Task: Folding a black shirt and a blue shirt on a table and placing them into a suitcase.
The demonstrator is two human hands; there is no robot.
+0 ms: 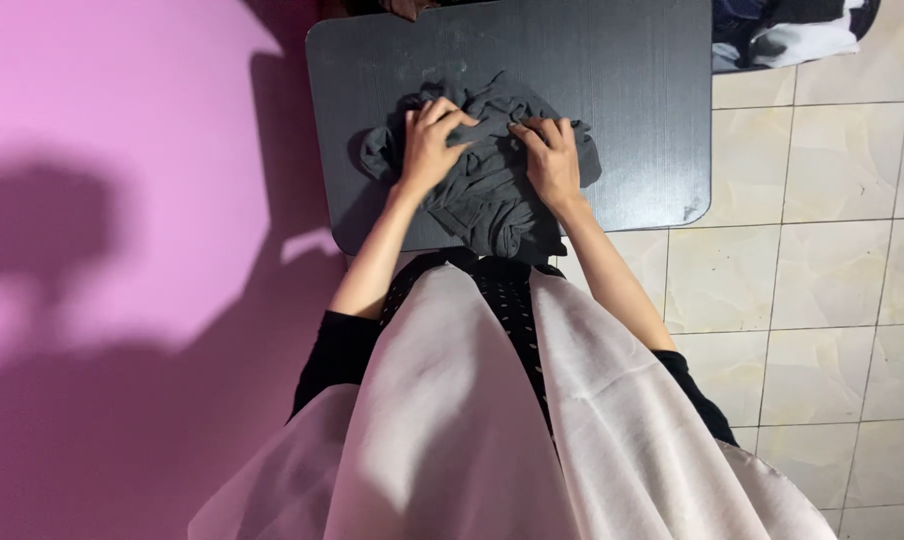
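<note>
I look straight down at my own arms reaching over a small dark grey counter (632,90) with rounded corners. A crumpled dark grey cloth (487,195) lies bunched near the counter's front edge, closest to my body, with one fold hanging just over that edge.

My left hand (430,148) rests on the left part of the cloth, fingers curled and pressed down into the folds, thumb tucked toward the middle. My right hand (550,155) sits on the right part, fingers bent and gripping a ridge of fabric. The two hands are near each other, fingertips pointing inward, so the cloth is gathered and pinned between them rather than spread flat. It looks held this way to keep the loose fabric from sliding while it is bunched.

A pale pink scarf (452,420) drapes down my front over black sleeves and a black dotted top. To my left is a pink wall (102,120) crossed by dark shadows. To my right is a floor (832,300) of cream tiles. At the top right corner lies a heap of dark and white clothing (782,35), well apart from the counter's cloth
</note>
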